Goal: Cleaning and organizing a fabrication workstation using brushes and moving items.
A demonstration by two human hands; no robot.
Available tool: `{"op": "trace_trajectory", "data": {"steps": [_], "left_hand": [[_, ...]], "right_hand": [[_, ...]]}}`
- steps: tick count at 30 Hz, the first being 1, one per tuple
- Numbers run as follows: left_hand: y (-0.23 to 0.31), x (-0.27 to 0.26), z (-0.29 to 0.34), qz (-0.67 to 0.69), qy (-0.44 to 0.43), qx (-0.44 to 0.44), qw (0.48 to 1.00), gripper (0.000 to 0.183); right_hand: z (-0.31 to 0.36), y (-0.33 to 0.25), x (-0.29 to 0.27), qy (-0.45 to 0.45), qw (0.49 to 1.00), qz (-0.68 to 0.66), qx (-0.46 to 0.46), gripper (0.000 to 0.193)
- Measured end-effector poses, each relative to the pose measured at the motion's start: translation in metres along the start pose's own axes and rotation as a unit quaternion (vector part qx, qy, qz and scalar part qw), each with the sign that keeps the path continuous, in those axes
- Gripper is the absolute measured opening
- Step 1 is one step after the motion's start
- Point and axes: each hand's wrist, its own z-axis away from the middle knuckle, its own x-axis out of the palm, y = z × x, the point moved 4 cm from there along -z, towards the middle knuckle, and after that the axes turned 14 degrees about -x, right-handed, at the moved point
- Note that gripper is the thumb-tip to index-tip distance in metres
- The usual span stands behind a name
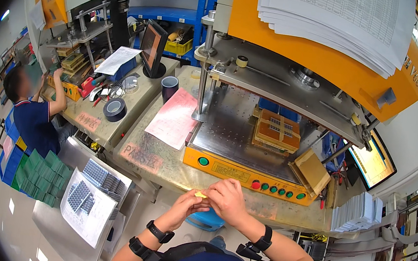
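Observation:
A small yellow piece (200, 194), too small to name, is pinched between the fingertips of my left hand (185, 208) and my right hand (226, 199). Both hands are closed and meet just off the front edge of the workbench (165, 148). Ahead of them stands a press with a perforated metal bed (224, 132) and an orange front panel (235, 172) bearing a row of buttons. On the bed lies a brown test fixture (278, 130) with small parts at its centre. A tan board (311, 173) leans at the bed's right front corner.
Pink paper (173, 118) and a dark tape roll (169, 86) lie left of the press. A steel cart (54, 223) at lower left carries grey trays (104, 176) and green stacks (42, 175). A blue stool (206, 220) is below my hands. Another person (38, 120) works far left.

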Motion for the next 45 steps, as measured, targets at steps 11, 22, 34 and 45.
{"op": "trace_trajectory", "data": {"steps": [11,22,34,45], "left_hand": [[0.016,-0.013,0.01,-0.104,0.071,0.103,0.987,0.019],[0.008,-0.02,0.027,-0.207,0.145,0.152,0.955,0.011],[-0.063,-0.054,0.115,-0.269,0.368,0.2,0.867,0.033],[-0.188,-0.049,0.177,-0.225,0.565,0.102,0.787,0.03]], "right_hand": [[0.0,-0.013,-0.011,0.052,0.986,-0.144,0.069,0.029],[-0.003,-0.022,0.008,0.015,0.992,-0.112,0.053,0.025],[0.003,-0.08,0.091,-0.148,0.959,-0.242,-0.011,0.013],[0.067,-0.145,0.168,-0.341,0.815,-0.45,-0.133,0.018]]}}
